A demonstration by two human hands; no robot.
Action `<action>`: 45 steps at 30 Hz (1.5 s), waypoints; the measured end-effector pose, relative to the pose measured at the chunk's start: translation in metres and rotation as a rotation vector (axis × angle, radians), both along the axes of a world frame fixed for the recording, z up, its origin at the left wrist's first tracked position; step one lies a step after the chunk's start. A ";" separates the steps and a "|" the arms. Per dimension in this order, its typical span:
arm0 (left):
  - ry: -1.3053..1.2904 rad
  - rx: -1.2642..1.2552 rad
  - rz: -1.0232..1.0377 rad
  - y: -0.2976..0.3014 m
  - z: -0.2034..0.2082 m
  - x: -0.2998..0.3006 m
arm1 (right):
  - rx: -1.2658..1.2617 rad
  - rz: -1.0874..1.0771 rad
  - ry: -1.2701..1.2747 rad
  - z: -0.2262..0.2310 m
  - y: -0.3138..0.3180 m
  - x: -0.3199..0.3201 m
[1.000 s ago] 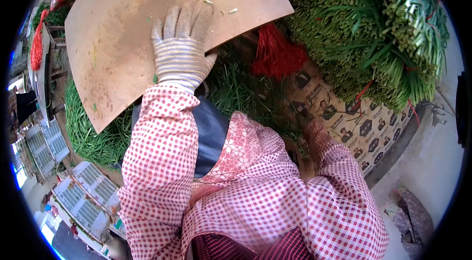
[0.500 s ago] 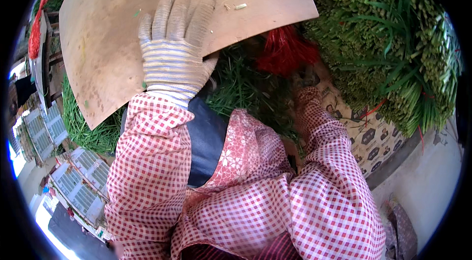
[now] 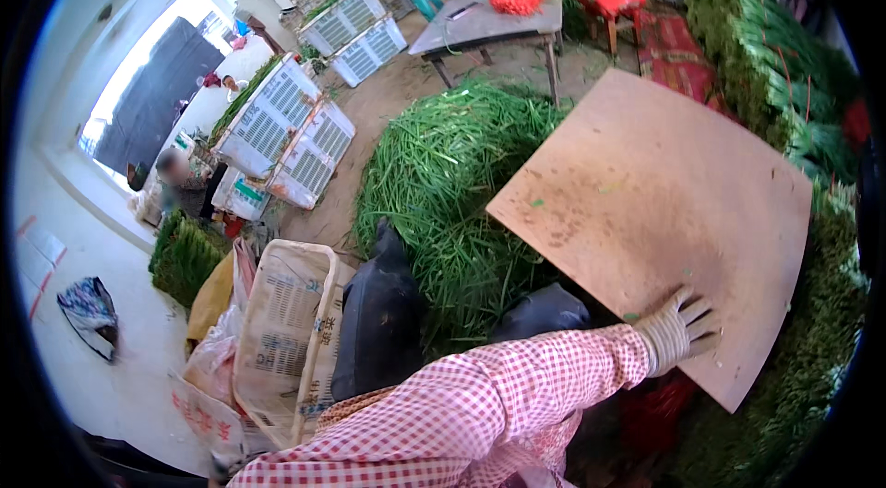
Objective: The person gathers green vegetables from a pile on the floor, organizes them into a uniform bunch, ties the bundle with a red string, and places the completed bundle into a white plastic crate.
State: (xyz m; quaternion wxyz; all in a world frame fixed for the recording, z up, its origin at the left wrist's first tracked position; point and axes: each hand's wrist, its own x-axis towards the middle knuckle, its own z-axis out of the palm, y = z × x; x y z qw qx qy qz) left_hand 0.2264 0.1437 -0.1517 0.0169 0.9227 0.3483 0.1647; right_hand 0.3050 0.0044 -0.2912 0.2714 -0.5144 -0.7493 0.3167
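Observation:
My left hand (image 3: 681, 331), in a striped knit work glove, lies flat on the near edge of a brown board (image 3: 646, 184) with its fingers spread. Dark dirt marks and a few green leaf scraps show on the board. Its sleeve is red-and-white checked. Below the board's near edge, a tuft of red ties (image 3: 657, 414) hangs in shadow. Left of the board lies a large heap of loose green stalks (image 3: 452, 184), touching dark covered knees. My right hand is out of sight.
Tied green bundles (image 3: 775, 73) line the right side. A pale plastic crate (image 3: 286, 331) tilts by my left leg; stacked white crates (image 3: 277, 128) stand beyond. A low table (image 3: 498, 22) with red ties and a red-topped stool (image 3: 611, 1) are farther back. People are in the background.
The view has swung left and up, so the room now shows and the board sits at the right. My left hand stays flat on the board; my right arm has left the view.

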 end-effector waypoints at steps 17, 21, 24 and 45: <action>-0.740 -0.588 0.027 0.034 0.014 -0.088 | 0.066 0.213 -0.256 0.016 0.061 -0.047; -0.641 -0.419 0.454 -0.053 0.111 -0.261 | 0.065 0.192 -0.280 0.023 0.063 -0.053; -0.573 -0.201 1.084 -0.161 0.103 -0.386 | 0.088 0.217 -0.293 0.029 0.063 -0.060; -0.396 -1.096 2.235 -0.436 0.016 -0.446 | 0.556 0.231 0.084 0.153 0.072 -0.066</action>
